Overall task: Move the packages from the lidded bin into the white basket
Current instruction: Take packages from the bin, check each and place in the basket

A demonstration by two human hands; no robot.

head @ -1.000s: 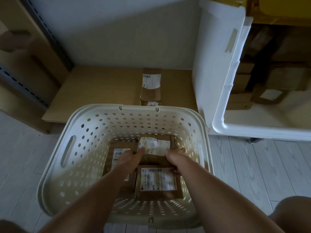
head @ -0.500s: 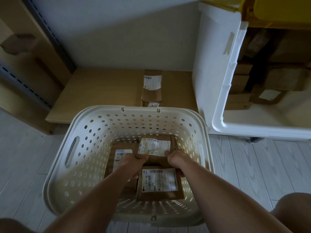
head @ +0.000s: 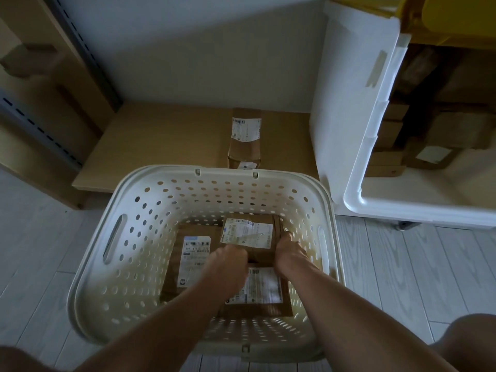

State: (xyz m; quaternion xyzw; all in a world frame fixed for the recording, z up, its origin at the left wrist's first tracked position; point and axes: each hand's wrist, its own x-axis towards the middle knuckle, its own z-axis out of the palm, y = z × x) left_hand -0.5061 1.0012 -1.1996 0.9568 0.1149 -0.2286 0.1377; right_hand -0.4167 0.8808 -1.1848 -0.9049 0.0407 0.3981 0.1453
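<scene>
Down in the white basket (head: 88, 264), a brown package (head: 257, 237) was being set on two others, gripped by the left hand (head: 228, 261) and right hand (head: 290, 251), fingers curled round it. Next, letting go was needed, then the lidded bin (head: 357, 194).

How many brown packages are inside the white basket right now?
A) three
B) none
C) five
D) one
A: inside the white basket lie three brown packages: the left package, the near package, and the far package, which the left hand and right hand grip at its sides.
</scene>
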